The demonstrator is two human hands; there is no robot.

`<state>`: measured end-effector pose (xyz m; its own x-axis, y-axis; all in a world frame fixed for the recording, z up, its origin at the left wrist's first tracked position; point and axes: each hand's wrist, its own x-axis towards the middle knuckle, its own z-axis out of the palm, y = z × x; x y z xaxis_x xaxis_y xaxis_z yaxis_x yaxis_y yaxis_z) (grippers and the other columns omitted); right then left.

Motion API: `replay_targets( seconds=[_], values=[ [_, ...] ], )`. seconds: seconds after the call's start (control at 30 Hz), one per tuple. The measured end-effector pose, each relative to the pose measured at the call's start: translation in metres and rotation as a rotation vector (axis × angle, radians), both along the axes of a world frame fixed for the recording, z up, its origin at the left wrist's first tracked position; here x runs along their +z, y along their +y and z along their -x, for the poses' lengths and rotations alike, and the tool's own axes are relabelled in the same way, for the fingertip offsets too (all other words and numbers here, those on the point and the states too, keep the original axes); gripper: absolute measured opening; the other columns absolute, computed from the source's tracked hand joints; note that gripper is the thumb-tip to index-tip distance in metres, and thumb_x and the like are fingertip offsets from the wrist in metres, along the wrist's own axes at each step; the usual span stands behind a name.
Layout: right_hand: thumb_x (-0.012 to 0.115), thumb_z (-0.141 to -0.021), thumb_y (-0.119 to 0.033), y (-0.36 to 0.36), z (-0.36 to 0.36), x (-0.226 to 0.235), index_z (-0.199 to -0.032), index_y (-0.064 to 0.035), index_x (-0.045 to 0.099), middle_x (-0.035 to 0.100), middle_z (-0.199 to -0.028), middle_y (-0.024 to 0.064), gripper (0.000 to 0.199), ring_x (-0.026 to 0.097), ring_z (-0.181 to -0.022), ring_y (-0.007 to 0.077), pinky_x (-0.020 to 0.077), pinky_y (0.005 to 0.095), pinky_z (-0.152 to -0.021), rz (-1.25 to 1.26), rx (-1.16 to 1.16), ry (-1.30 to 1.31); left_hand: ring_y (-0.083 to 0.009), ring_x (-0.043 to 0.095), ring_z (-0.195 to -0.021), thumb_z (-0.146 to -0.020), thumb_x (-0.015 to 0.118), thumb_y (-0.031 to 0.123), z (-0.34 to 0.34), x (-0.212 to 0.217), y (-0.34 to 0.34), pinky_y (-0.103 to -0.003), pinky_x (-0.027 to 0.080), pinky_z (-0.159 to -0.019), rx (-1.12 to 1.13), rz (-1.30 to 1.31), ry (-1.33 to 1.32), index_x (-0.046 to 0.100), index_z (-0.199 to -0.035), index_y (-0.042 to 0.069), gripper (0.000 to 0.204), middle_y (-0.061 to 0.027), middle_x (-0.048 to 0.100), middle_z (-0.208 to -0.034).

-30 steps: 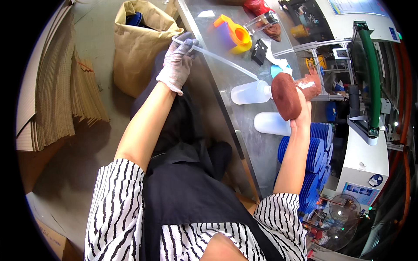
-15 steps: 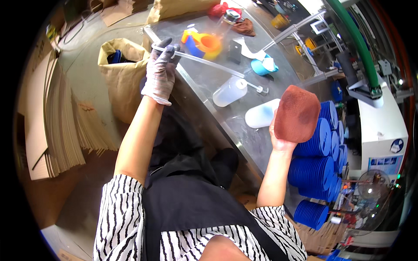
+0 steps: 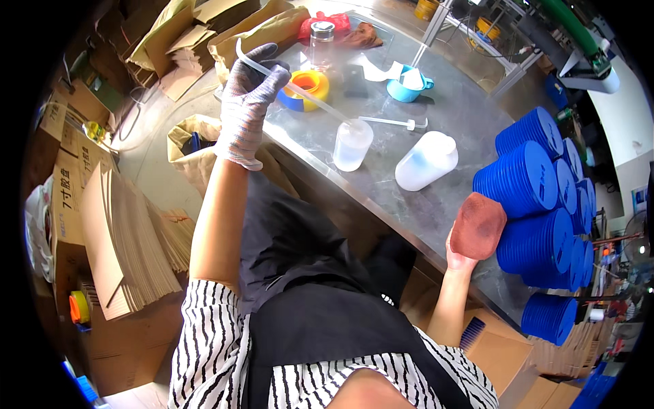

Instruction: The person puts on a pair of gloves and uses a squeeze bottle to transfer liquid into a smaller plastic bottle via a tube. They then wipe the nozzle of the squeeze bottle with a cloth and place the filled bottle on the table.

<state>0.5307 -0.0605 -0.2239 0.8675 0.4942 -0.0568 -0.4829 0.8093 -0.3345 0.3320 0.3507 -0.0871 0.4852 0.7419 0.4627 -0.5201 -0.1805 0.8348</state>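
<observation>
My left hand [image 3: 253, 102], in a striped grey-palmed glove, is closed around a long clear plastic tube [image 3: 306, 95] with a bent upper end. The tube slants down to the mouth of a small translucent bottle [image 3: 353, 148]; whether its tip is inside I cannot tell. Next to it is a larger white translucent bottle [image 3: 428, 162]. A thin white bent nozzle [image 3: 395, 123] lies behind the bottles. At the table's near right edge, my bare right hand [image 3: 460, 258] holds up a reddish-brown fuzzy pad [image 3: 481, 225] with a darker patch. The pad hides most of its fingers.
Blue ribbed round stacks [image 3: 514, 178] crowd the right of the metal table [image 3: 306, 155]. Farther back are a yellow-and-blue tape roll [image 3: 315, 87], a glass jar [image 3: 322, 42], a turquoise cup [image 3: 406, 87] and a red bag [image 3: 334, 26]. Cardboard sheets [image 3: 129, 245] and a paper sack [image 3: 197, 160] stand left.
The tube's lower end has come to the small bottle's mouth. My right hand with the pad has drawn lower, toward the table's near edge. The whole view has shifted.
</observation>
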Motion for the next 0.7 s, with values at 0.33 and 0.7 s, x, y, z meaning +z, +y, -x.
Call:
replay_targets(
  seconds=[0.33,0.7],
  values=[
    [0.047,-0.100,-0.043,-0.016,-0.004,-0.032,-0.137,-0.0291,0.050,0.053,-0.139,-0.0062,0.039,0.052,-0.126,0.0192,0.0454,0.0385,-0.104,0.126,-0.220,0.039,-0.0131,0.062,-0.095,-0.085,0.073,0.006,-0.021,0.032,-0.012,-0.026,0.049,-0.088,-0.061,-0.128,0.148,0.056,-0.129,0.003,0.047,-0.0057,0.065,-0.104],
    [0.061,-0.096,-0.015,-0.010,-0.015,-0.045,-0.145,-0.0055,0.037,0.047,-0.142,0.0078,0.055,0.048,-0.129,0.0216,0.0391,0.0373,-0.108,0.798,-0.318,-0.352,-0.0124,0.058,-0.100,-0.081,0.072,-0.003,-0.067,-0.013,-0.046,-0.028,0.049,-0.091,-0.194,-0.238,0.420,0.055,-0.130,0.005,0.052,-0.0048,0.065,-0.110]
  ],
)
